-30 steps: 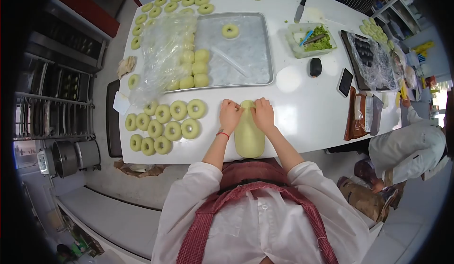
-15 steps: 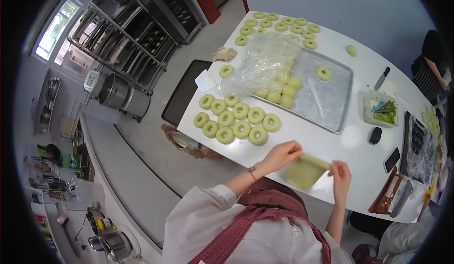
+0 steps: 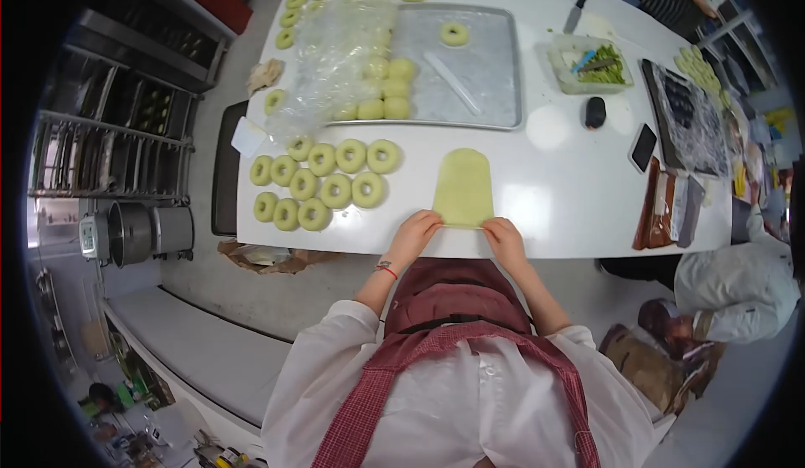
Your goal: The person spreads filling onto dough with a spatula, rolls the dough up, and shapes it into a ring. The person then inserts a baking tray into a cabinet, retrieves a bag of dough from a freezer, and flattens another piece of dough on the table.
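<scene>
A flat sheet of pale green dough (image 3: 464,184) lies on the white table (image 3: 537,225), its rounded end pointing away from me. My left hand (image 3: 417,235) pinches its near left corner. At the near right corner, my right hand (image 3: 504,240) pinches the dough in the same way. Left of the sheet sit several green dough rings (image 3: 335,190) in rows. Beyond them a metal tray (image 3: 511,65) holds green dough balls (image 3: 396,87), partly under clear plastic, plus one ring (image 3: 454,33) and a clear plastic stick (image 3: 451,84).
To the right are a tub of chopped greens (image 3: 599,70), a knife (image 3: 576,13), a black rounded object (image 3: 594,113) and a phone (image 3: 643,148). Brown packets (image 3: 656,210) lie near the right edge. Other people (image 3: 729,275) are at the right. A white scraper (image 3: 248,137) lies at the left edge.
The dough sheet went from being held up between my hands to lying flat on the table. Both hands now hold its near corners. My view has turned.
</scene>
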Available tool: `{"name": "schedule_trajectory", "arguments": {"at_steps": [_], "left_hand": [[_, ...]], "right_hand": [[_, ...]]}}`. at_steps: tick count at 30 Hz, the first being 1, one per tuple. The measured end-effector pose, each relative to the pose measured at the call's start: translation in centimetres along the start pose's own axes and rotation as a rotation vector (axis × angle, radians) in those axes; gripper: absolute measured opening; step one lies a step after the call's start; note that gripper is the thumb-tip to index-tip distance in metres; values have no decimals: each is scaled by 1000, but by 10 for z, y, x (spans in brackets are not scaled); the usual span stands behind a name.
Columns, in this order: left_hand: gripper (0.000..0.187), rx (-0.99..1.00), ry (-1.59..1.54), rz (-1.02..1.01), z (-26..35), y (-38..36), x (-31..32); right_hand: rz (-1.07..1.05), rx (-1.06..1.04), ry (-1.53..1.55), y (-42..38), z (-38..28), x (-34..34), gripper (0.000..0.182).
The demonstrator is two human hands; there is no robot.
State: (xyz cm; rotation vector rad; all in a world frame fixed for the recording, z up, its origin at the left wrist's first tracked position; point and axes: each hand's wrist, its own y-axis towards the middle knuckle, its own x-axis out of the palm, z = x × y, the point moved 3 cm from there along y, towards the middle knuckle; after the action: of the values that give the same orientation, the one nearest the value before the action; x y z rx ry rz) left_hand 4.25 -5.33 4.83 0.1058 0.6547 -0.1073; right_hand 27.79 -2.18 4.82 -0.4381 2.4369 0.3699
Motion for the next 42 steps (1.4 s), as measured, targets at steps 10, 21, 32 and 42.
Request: {"name": "schedule_trajectory", "arguments": {"at_steps": [10,21,32,42], "left_hand": [[47,164,601,-180,-5,-35,21],[65,-10,788,-161,-16,-72,37],[29,239,537,-85,29,-54,36],[29,285,480,-326,17,-27,38]], "right_hand": [[-167,-6,-459,-33,-11,14,46],[-157,146,-557,-62,-7,35,57],[-94,9,-526,-34,-70,42,58],[-260,96,-560,-26,-48,56,67]]}}
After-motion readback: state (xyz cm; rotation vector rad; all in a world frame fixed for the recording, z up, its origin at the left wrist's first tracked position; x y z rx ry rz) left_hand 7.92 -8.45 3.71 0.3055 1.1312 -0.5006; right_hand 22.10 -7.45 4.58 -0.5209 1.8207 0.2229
